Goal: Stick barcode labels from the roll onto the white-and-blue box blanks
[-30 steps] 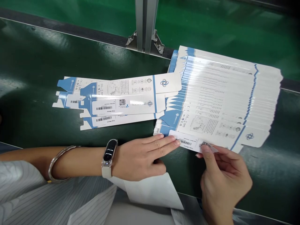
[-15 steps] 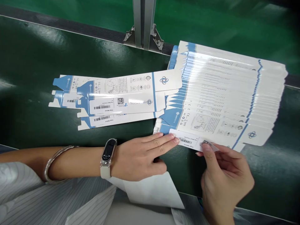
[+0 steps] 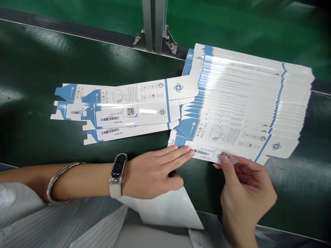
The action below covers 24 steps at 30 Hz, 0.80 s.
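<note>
Right hand (image 3: 245,193) pinching "Origin Medical" barcode label (image 3: 203,152), left hand (image 3: 152,174) extended, touching its end

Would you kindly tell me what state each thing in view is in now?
Left hand, fingers straight, tips at the label
Right hand, pinching the label
Label, barcode up, one end pinched; whether fully stuck is unclear
Right cartons, flat, fanned out
Left cartons, flat, overlapping, some labelled
Wristband, worn, screen mostly dark
Bangle, worn
Post, upright

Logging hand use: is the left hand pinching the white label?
No, the right hand pinches the white label by one end; the left hand lies outstretched at the other.
</note>
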Tool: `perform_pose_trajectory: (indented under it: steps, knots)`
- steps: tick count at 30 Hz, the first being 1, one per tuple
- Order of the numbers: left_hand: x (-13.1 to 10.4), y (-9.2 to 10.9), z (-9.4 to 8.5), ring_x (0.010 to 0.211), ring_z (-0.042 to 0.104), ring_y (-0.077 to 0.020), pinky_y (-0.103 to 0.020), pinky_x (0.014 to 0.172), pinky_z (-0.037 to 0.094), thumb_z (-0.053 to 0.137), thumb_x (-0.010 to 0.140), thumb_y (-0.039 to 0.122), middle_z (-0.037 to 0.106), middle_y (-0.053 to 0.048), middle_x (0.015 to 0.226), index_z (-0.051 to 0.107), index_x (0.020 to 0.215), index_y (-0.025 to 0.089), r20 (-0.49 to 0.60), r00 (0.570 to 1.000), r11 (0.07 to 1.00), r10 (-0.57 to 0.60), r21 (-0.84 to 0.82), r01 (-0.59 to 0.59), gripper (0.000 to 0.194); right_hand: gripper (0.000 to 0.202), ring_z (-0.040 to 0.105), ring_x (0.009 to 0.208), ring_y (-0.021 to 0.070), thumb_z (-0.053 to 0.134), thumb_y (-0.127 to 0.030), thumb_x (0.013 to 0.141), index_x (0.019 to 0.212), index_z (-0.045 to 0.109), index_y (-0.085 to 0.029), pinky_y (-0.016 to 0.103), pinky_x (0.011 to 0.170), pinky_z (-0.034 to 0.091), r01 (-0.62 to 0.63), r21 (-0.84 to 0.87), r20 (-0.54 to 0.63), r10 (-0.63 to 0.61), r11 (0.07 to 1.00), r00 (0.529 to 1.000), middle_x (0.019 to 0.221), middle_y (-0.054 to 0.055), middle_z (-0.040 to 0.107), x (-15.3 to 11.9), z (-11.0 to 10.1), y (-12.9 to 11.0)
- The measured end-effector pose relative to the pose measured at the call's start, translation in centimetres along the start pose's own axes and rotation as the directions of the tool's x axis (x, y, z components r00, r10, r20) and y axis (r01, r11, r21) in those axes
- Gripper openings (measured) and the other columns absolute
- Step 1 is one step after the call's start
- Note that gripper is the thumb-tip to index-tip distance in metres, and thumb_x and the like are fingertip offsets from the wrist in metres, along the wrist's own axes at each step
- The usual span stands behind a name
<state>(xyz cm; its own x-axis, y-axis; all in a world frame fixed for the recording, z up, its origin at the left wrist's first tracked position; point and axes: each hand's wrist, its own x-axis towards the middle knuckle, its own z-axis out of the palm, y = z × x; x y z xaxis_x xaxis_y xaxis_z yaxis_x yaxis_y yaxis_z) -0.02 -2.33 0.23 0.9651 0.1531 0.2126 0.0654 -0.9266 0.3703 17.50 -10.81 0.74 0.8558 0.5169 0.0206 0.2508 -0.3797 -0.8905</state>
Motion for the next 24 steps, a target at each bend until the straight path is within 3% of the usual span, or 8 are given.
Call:
perform_pose_trajectory:
  steps: [6,13,15,17,19,21,22,24]
  knots:
    - [-0.1,-0.2,0.0,0.133,0.029,-0.0318,-0.044,0.111,0.031,0.055,0.084,0.018,0.039,-0.025,0.137,0.051,0.071,0.012,0.015,1.0,1.0,0.004,-0.013,-0.004,0.014,0.028,0.063,0.06,0.0126,0.074,-0.031,0.069,0.089,0.064,-0.015,0.027,0.06,0.053,0.003,-0.037,0.016,-0.003,0.999,1.0,0.075,0.001,0.066,0.0,0.0,-0.3]
    - [-0.2,-0.4,0.1,0.134,0.027,-0.0304,-0.042,0.113,0.03,0.054,0.084,0.017,0.037,-0.023,0.139,0.052,0.07,0.011,-0.001,1.0,1.0,-0.011,-0.027,0.011,0.016,0.042,0.065,0.074,0.0179,0.072,-0.036,0.069,0.104,0.063,-0.016,0.036,0.073,0.055,0.038,-0.149,-0.055,-0.046,0.988,0.997,0.087,0.006,0.067,-0.4,0.2,-0.1]
    - [-0.2,-0.4,0.1,0.134,0.027,-0.0301,-0.043,0.113,0.031,0.053,0.085,0.017,0.036,-0.023,0.14,0.052,0.072,0.011,-0.001,1.0,1.0,-0.009,-0.024,0.009,0.015,0.051,0.064,0.087,0.0218,0.072,-0.033,0.07,0.116,0.057,-0.016,0.039,0.079,0.054,0.12,-0.216,-0.068,-0.138,0.969,0.988,0.099,0.009,0.065,-0.4,-0.1,0.2]
    - [-0.2,-0.4,0.2,0.135,0.027,-0.0293,-0.043,0.112,0.031,0.052,0.086,0.017,0.037,-0.022,0.14,0.053,0.073,0.011,-0.009,1.0,1.0,-0.008,-0.018,0.008,0.014,0.059,0.055,0.111,0.0283,0.072,-0.029,0.071,0.124,0.05,-0.015,0.046,0.09,0.048,0.254,-0.309,-0.085,-0.292,0.917,0.952,0.123,0.015,0.054,-0.5,-0.6,0.4]
    - [-0.2,-0.4,0.3,0.135,0.027,-0.0285,-0.043,0.112,0.032,0.05,0.087,0.017,0.037,-0.022,0.139,0.054,0.076,0.011,-0.022,1.0,1.0,-0.007,-0.015,0.007,0.014,0.06,0.038,0.128,0.0321,0.068,-0.024,0.073,0.129,0.045,-0.017,0.053,0.1,0.039,0.418,-0.337,-0.067,-0.464,0.844,0.883,0.14,0.015,0.036,-0.8,-1.0,0.3]
    - [-0.2,-0.5,0.4,0.134,0.028,-0.0285,-0.044,0.112,0.032,0.049,0.088,0.019,0.038,-0.022,0.139,0.056,0.079,0.01,-0.034,0.999,1.0,0.003,-0.025,-0.004,0.014,0.062,0.032,0.132,0.0304,0.059,-0.026,0.081,0.137,0.033,-0.022,0.055,0.103,0.034,0.606,-0.189,0.173,-0.581,0.773,0.795,0.144,0.011,0.031,-1.5,-0.8,0.0]
    - [-0.2,-0.6,0.5,0.134,0.03,-0.0282,-0.045,0.112,0.031,0.048,0.088,0.019,0.041,-0.021,0.137,0.057,0.083,0.01,-0.039,0.999,0.999,0.016,-0.039,-0.017,0.014,0.064,0.031,0.133,0.0289,0.054,-0.031,0.084,0.141,0.025,-0.023,0.054,0.104,0.033,0.679,-0.066,0.367,-0.615,0.731,0.698,0.145,0.01,0.03,-1.8,-0.4,-0.2]
    - [-0.1,-0.8,0.5,0.132,0.033,-0.0273,-0.045,0.113,0.029,0.045,0.089,0.02,0.05,-0.018,0.13,0.059,0.093,0.01,-0.054,0.998,0.997,0.04,-0.065,-0.043,0.018,0.072,0.025,0.136,0.0269,0.044,-0.043,0.088,0.145,0.006,-0.021,0.051,0.107,0.03,0.737,0.113,0.698,-0.581,0.666,0.418,0.148,0.012,0.024,-2.4,0.5,-0.6]
